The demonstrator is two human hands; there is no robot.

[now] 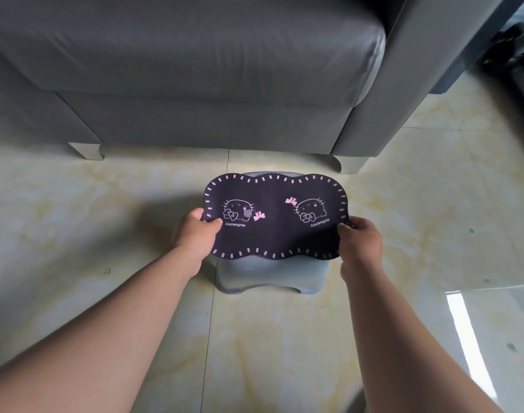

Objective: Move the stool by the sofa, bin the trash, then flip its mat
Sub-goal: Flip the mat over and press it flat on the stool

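Item: dark scalloped mat (275, 216), printed with two cartoon cats, pink bows and a dashed pink border. Position: held over the top of a small grey plastic stool (272, 277), whether resting on the seat or just above it cannot be told.

Item: left hand (196, 231), closed on the mat's left edge, thumb on top. Item: right hand (360, 238), closed on the mat's right edge, fingers curled over the rim.

Item: stool, standing on pale marbled floor tiles (105, 204), near the front of a grey sofa (195, 70), just off its right-hand foot (348, 165). Placement by the sofa appears done.

Step in hand, by judgement: flipping the mat. To do it well, lift both ends evenly so the sheet stays taut, roll it about its long axis, then lay it back centred so the scalloped rim overhangs the seat equally all round.

Containers: none in view. No bin and no trash show, so that stage cannot be verified from here.
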